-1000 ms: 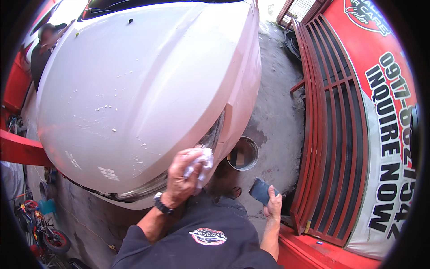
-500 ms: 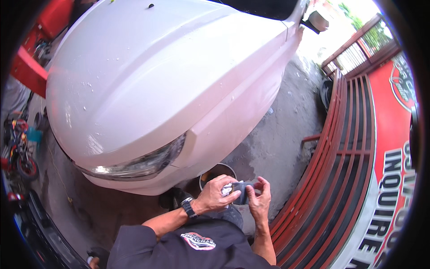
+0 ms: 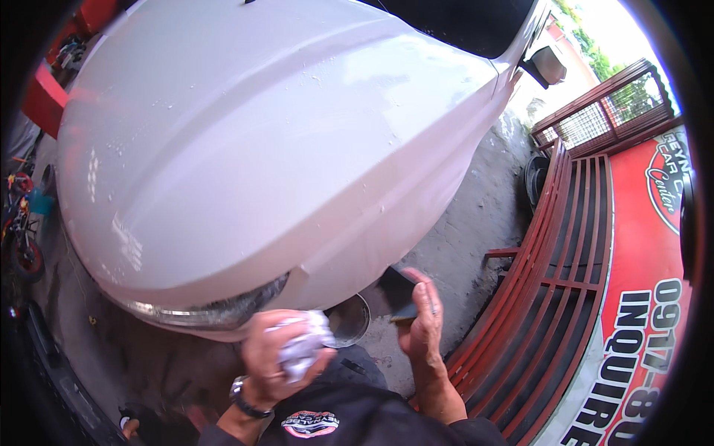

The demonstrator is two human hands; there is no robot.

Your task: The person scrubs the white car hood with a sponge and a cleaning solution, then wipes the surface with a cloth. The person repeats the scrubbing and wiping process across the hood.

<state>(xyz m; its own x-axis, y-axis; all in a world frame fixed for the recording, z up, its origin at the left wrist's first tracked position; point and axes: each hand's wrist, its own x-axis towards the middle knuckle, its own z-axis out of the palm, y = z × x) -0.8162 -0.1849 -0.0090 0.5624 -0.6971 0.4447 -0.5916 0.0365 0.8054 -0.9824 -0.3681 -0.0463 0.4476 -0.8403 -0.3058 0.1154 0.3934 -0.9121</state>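
My left hand [image 3: 260, 355], blurred by motion, is closed around a crumpled white cloth [image 3: 308, 346]. It is just in front of the headlight [image 3: 223, 309] of a white car [image 3: 223, 171], apart from the surface as far as I can tell. My right hand [image 3: 425, 320] is to its right, gripping a dark grey, flat rectangular piece [image 3: 399, 291] between thumb and fingers. Its exact kind is unclear. Scattered water drops lie on the car's hood. Between my hands, lower down, a round bucket [image 3: 349, 320] stands on the floor beside the car's front corner.
A dark red slatted bench [image 3: 547, 286] runs along the right, before a red and white banner [image 3: 643, 238]. A black tub [image 3: 534, 178] sits behind it. At left are a small motorcycle [image 3: 27, 253] and a black vehicle part [image 3: 63, 383]. A person's hand [image 3: 130, 427] shows at lower left.
My hands were together at the dark piece and cloth; now they are apart. The left has moved left with the cloth, while the right keeps the dark piece. The view has shifted.
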